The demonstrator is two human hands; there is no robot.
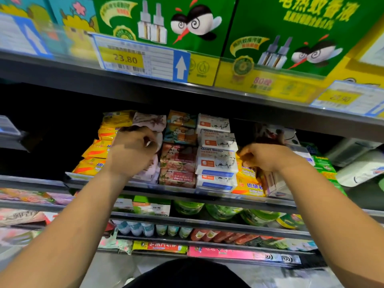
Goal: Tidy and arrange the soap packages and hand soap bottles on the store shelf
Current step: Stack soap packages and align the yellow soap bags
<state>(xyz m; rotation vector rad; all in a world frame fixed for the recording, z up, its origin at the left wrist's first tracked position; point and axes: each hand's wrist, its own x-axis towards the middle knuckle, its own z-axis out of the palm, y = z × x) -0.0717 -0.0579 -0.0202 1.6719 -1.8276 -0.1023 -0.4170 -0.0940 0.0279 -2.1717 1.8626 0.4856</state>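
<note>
Soap packages stand in stacks on the middle shelf (207,194). From the left there are yellow sulfur soap (93,165), pale pink soap (149,121), floral goat soap (178,163) and white goat soap (216,161). My left hand (131,150) is curled in front of the pale pink stack and grips one of its packages. My right hand (268,156) is curled over a second yellow sulfur soap stack (249,183), right of the white goat soap, and pinches the top package's upper edge. Blur hides the fingertips.
Green mosquito-repellent boxes (166,23) and price tags (122,59) fill the shelf above. Green boxes (324,167) and white packs (361,169) lie to the right. Lower shelves hold green tubs (222,210), small bottles (135,227) and flat packets. A dark gap sits left of the yellow stack.
</note>
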